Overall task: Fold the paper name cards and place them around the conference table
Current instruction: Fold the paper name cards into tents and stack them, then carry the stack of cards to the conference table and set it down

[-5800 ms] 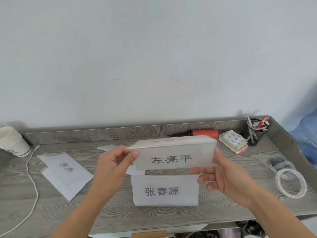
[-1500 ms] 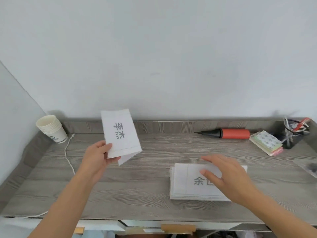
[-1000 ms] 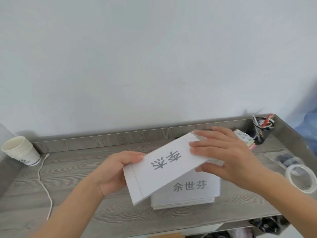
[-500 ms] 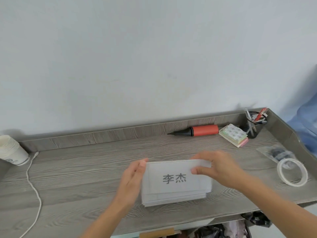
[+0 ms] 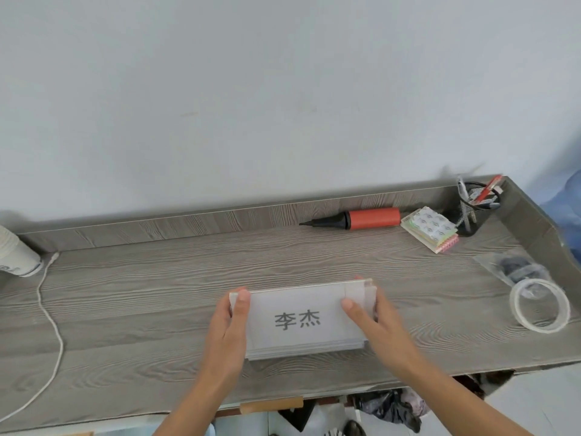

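Note:
A stack of folded white paper name cards (image 5: 301, 319) lies on the grey wood-grain table (image 5: 141, 297), slightly right of the middle near the front edge. The top card shows two printed grey characters. My left hand (image 5: 229, 325) grips the stack's left end, thumb on top and fingers behind the edge. My right hand (image 5: 374, 322) grips the right end the same way, thumb on the top card. The cards below the top one show only as thin edges.
A red and black hand pump (image 5: 361, 219), a pad of coloured sticky notes (image 5: 430, 228) and a mesh pen holder (image 5: 474, 209) sit at the back right. A tape roll (image 5: 539, 305) and a plastic bag (image 5: 515, 269) lie at right. Paper cups (image 5: 14, 253) and a white cord (image 5: 50, 313) are at left.
My left hand lifted the last loose card from the left, both hands laid it on the stack, and now they hold the stack's two ends square.

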A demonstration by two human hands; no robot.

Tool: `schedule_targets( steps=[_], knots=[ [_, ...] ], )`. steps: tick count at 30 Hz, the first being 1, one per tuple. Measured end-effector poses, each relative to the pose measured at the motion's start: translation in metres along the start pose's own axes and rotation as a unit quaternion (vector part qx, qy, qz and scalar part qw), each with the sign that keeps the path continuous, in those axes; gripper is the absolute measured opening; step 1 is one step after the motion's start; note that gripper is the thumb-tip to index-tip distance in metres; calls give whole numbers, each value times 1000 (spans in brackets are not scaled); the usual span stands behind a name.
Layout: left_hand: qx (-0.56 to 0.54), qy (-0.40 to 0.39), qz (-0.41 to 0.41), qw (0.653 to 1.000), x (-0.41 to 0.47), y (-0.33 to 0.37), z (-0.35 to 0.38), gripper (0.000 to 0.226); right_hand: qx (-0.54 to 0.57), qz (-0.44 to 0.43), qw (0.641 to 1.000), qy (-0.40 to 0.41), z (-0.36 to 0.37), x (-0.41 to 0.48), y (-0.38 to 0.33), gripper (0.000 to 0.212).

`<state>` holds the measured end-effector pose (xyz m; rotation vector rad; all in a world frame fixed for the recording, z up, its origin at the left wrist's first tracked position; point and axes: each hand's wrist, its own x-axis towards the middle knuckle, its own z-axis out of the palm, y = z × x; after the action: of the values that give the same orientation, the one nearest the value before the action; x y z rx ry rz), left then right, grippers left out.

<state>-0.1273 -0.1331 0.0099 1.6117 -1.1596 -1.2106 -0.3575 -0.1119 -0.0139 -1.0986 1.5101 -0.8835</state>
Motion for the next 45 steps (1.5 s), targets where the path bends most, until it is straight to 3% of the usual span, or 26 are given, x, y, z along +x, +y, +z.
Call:
schedule_targets(
  steps=[4,7,12,14,19,25,35,45],
  knots=[
    [64,23,20,997,4,-7,5,54,-82,-10,996,15,-1,6,5,79],
    [130,17,28,991,8,-11,0,68,-135,-13,991,11,-2,6,3,82],
    [126,-21,9,992,10,-11,-5,77,6,-17,999,33,7,5,6,60],
    [88,-39,-2,995,9,-8,-5,70,52,-15,997,60,14,1,3,53],
    [43,-87,2,995,8,9,-13,28,103,-11,983,150,29,-13,-3,39],
    [119,-188,97,970,13,13,-18,26,107,10,958,266,42,-54,-9,41],
    [156,-413,157,883,-43,6,50,22,165,101,858,476,31,-198,27,26],
    [197,-630,196,725,-225,-36,154,23,244,148,723,629,28,-410,116,28]
  ],
)
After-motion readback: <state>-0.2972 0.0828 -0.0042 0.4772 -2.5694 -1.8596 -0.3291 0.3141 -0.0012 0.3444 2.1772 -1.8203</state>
